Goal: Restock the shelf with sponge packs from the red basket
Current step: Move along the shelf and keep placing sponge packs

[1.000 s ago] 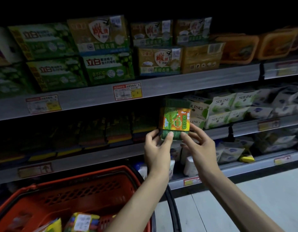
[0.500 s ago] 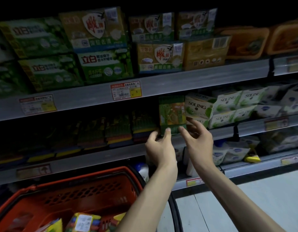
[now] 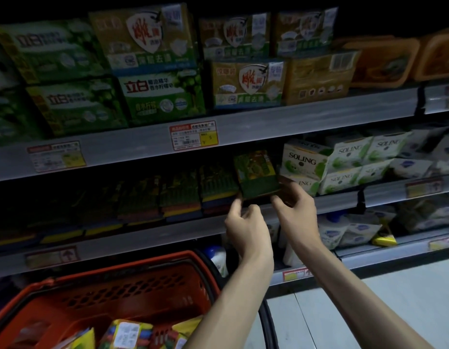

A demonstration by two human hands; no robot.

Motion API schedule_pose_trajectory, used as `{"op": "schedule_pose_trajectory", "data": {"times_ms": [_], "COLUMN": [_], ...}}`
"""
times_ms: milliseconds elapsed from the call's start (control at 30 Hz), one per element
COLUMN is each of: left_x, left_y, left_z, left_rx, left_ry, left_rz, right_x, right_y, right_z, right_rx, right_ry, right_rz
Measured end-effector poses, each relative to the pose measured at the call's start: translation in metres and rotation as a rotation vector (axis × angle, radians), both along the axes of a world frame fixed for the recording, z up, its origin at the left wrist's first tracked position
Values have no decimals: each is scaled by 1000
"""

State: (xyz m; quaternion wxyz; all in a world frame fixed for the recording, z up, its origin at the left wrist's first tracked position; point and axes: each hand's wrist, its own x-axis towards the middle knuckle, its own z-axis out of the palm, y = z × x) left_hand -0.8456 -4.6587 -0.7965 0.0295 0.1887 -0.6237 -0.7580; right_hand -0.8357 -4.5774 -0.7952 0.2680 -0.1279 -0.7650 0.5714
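A green sponge pack (image 3: 256,172) stands upright in the dark middle shelf (image 3: 142,238), at the right end of a row of similar sponge packs (image 3: 180,192). My right hand (image 3: 297,215) holds the pack's lower right corner with its fingers. My left hand (image 3: 246,230) sits just below the pack; its fingers are loosely curled and one fingertip touches the lower left corner. The red basket (image 3: 132,263) is at the lower left, with more colourful sponge packs (image 3: 127,332) lying inside it.
White SOLING soap packs (image 3: 306,162) stand right beside the sponge pack. Green and yellow soap boxes (image 3: 157,96) fill the upper shelf. White bottles and pouches (image 3: 354,230) sit on the lower shelf. The pale floor (image 3: 357,311) lies at the lower right.
Both hands have pushed the sponge pack up and back from in front of the shelf into the dark shelf space. It now stands at the row's right end, and my left hand's fingers have loosened.
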Motion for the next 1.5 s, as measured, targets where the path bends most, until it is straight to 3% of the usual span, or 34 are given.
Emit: {"op": "schedule_pose_trajectory", "data": {"times_ms": [400, 767, 1267, 1500], "left_x": [8, 8, 14, 13], "left_y": [-4, -9, -15, -17], "left_z": [7, 8, 20, 22], "left_rx": [-75, -99, -94, -78], "left_ry": [-23, -17, 1, -10], "left_rz": [-31, -80, -126, -152], "right_x": [-1, -5, -2, -1], "right_y": [7, 5, -1, -4], "right_z": [3, 3, 5, 6], "right_rx": [101, 204, 34, 45], "right_ry": [-29, -187, -181, -179], "right_rz": [10, -6, -7, 30]}}
